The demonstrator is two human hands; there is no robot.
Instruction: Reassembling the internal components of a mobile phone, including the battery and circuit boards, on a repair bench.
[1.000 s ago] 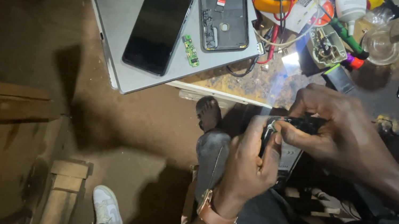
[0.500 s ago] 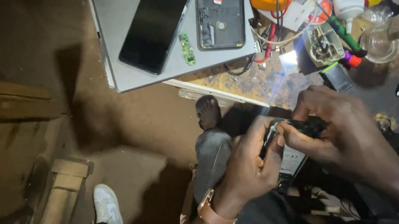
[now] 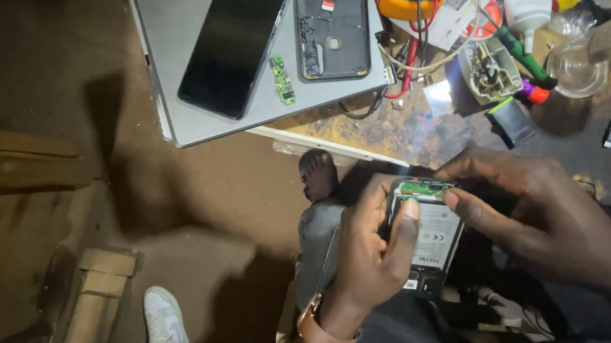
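With our left hand [image 3: 372, 245] clamped round the opened black phone body [image 3: 421, 236] over our lap, below the desk [image 3: 443, 137], our right hand [image 3: 553, 221] pinches its small green circuit board [image 3: 425, 189], which could slip and drop if the pinch loosens.

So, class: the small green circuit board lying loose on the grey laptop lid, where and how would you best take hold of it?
Pinch the small green circuit board by its two long edges, coming from above. It lies flat on the grey laptop lid, thin and narrow, between the black phone and the open phone back frame, so the long sides likely offer the only grip.
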